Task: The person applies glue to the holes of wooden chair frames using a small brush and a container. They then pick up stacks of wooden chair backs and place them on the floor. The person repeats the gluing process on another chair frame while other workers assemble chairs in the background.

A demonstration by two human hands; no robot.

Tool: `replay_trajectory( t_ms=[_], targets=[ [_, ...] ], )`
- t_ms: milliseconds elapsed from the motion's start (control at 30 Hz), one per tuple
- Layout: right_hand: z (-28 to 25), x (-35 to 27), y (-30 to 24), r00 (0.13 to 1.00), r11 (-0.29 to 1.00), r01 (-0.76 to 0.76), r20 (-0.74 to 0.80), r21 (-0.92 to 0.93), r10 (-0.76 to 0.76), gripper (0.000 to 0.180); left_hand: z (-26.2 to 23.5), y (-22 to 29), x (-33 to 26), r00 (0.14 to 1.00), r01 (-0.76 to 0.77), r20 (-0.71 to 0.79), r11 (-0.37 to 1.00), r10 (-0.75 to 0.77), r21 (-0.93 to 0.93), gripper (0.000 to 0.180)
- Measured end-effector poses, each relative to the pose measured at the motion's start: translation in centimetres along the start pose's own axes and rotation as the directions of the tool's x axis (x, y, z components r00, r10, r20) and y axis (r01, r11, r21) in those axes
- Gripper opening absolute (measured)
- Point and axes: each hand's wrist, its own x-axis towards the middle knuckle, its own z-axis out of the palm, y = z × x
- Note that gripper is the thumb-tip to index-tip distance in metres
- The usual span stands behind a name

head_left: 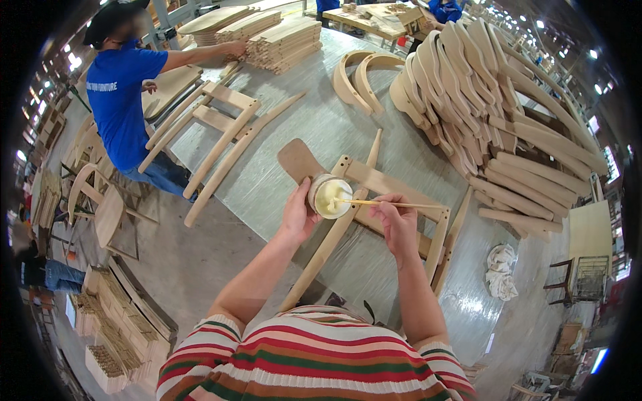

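My left hand (pixel 299 212) is wrapped round a small cup (pixel 315 191) tilted towards me. Pale creamy paste (pixel 326 196) lies inside it. A flat brown wooden paddle-shaped piece (pixel 298 159) sticks out beyond the cup; whether it is fixed to it I cannot tell. Between the fingers of my right hand (pixel 397 226) is a thin wooden stick (pixel 424 205), its tip dipped in the paste. Both hands are above a pale wooden chair frame (pixel 374 179) with dark holes at its corners, lying on the table. My right hand hides part of the frame.
The table (pixel 267 187) has a plastic-looking cover. Curved wooden parts (pixel 461 87) are piled at the right, by a crumpled white cloth (pixel 501 271). Two curved pieces (pixel 358 80) lie at the back. Another frame (pixel 217 127) lies at the left, near a co-worker in blue (pixel 124 100) touching stacked slats (pixel 284 43).
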Motion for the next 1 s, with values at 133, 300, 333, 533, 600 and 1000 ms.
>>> replay_trajectory(
  t_ms=[133,300,333,533,600,1000],
  targets=[
    [-0.6,0.9,1.0,0.999,0.997,0.004,-0.054,0.076,0.000,0.007,-0.6,-0.9,1.5,1.000,0.010,-0.003,0.998,-0.010,-0.064,0.035],
    [-2.2,2.3,4.5,0.931,0.951,-0.222,-0.241,0.215,0.272,0.013,-0.7,-2.2,3.3,0.998,0.061,-0.017,0.994,-0.063,-0.094,0.037],
    [-2.3,2.5,5.0,0.904,0.934,-0.266,-0.274,0.238,0.328,0.017,-0.6,-2.4,3.8,0.997,0.071,-0.017,0.992,-0.074,-0.106,0.038],
    [-2.8,4.6,5.9,0.899,0.891,-0.310,-0.201,0.332,0.388,0.015,-1.3,-3.7,6.6,0.993,0.114,0.026,0.970,-0.111,-0.213,0.042],
    [-2.4,5.9,5.3,0.930,0.929,-0.267,-0.185,0.257,0.318,0.013,-2.1,-3.9,7.1,0.990,0.123,-0.034,0.965,-0.134,-0.233,0.043],
    [-0.6,13.9,4.9,0.948,0.388,0.271,0.174,-0.881,-0.266,0.017,-6.4,-10.6,-0.5,0.956,0.292,-0.028,0.956,-0.293,-0.033,0.040]
  ],
)
